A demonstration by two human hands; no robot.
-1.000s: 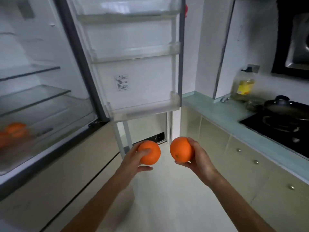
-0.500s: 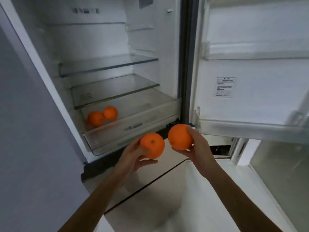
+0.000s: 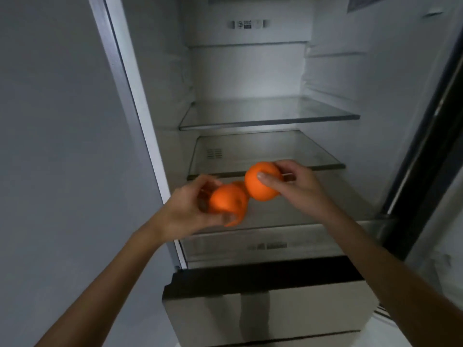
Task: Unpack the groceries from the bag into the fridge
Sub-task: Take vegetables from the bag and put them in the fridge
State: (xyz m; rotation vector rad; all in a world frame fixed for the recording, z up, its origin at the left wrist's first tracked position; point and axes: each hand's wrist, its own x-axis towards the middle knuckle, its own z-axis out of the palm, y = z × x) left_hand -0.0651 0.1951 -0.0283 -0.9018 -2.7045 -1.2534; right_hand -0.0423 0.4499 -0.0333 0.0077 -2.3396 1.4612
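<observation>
left orange [image 3: 226, 200] blurred, fridge door [image 3: 448, 116] cut off

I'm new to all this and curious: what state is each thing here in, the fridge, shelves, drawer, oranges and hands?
Fridge, door open.
Upper shelf, in place, level.
Lower shelf, in place, level.
Left hand, grips left orange.
Right hand, grips right orange.
Left orange, blurred, held in the air.
Right orange, unpeeled, held in the air.
Bottom drawer, closed.
</observation>
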